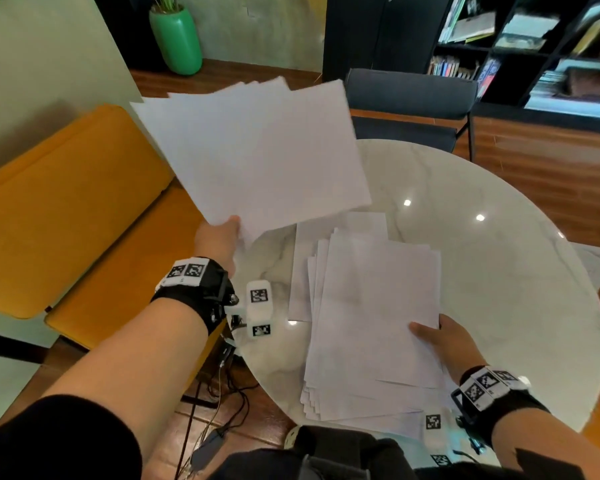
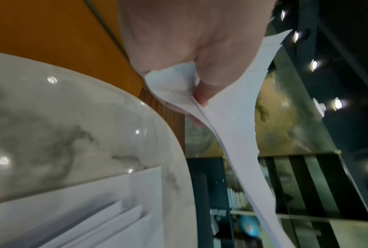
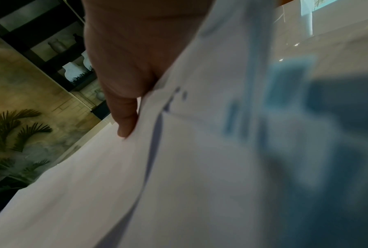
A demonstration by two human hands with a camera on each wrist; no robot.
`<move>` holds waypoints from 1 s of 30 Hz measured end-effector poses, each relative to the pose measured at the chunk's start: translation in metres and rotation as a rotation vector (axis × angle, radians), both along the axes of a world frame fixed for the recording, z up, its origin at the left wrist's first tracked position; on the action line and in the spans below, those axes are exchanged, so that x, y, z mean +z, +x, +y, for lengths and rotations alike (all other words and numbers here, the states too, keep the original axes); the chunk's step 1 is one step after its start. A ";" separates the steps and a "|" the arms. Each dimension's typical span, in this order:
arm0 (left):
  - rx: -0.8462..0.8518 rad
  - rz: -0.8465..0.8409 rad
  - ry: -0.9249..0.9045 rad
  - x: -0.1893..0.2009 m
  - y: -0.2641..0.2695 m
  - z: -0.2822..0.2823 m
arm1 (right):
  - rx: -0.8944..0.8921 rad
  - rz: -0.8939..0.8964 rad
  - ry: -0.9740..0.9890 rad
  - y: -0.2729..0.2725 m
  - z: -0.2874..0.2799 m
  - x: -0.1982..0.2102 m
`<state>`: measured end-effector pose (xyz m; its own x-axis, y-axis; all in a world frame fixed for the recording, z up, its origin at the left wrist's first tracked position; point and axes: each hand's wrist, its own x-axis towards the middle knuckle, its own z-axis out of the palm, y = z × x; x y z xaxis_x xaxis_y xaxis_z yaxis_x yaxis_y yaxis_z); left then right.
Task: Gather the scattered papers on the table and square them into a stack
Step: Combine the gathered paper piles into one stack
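My left hand (image 1: 219, 233) pinches the near corner of a fanned bundle of white sheets (image 1: 257, 150) and holds it up in the air over the table's left edge. In the left wrist view the thumb and fingers (image 2: 202, 94) clamp that bundle (image 2: 232, 134), which bends away. A second, loosely fanned pile of white papers (image 1: 371, 323) lies on the round marble table (image 1: 499, 271) in front of me. My right hand (image 1: 437, 337) grips this pile at its right edge, thumb on top, fingers hidden beneath. In the right wrist view the thumb (image 3: 123, 117) presses on the paper (image 3: 136, 184).
An orange bench seat (image 1: 66, 202) stands to the left of the table, a dark chair (image 1: 409, 105) at its far side. Black shelves (image 1: 534, 46) and a green vase (image 1: 175, 39) stand beyond. Cables (image 1: 215, 410) hang below the table's near-left edge.
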<state>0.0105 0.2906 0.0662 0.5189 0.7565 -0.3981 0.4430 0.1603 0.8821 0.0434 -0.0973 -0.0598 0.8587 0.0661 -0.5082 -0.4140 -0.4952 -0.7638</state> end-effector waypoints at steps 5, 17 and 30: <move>-0.310 0.057 -0.044 -0.033 -0.015 -0.058 | -0.064 0.020 -0.041 -0.001 0.005 0.010; -1.247 0.513 0.024 -0.073 -0.039 -0.107 | -0.311 0.265 0.334 -0.004 0.004 0.016; -1.112 0.368 0.279 -0.068 -0.026 -0.130 | -0.270 0.215 0.409 -0.012 -0.005 0.013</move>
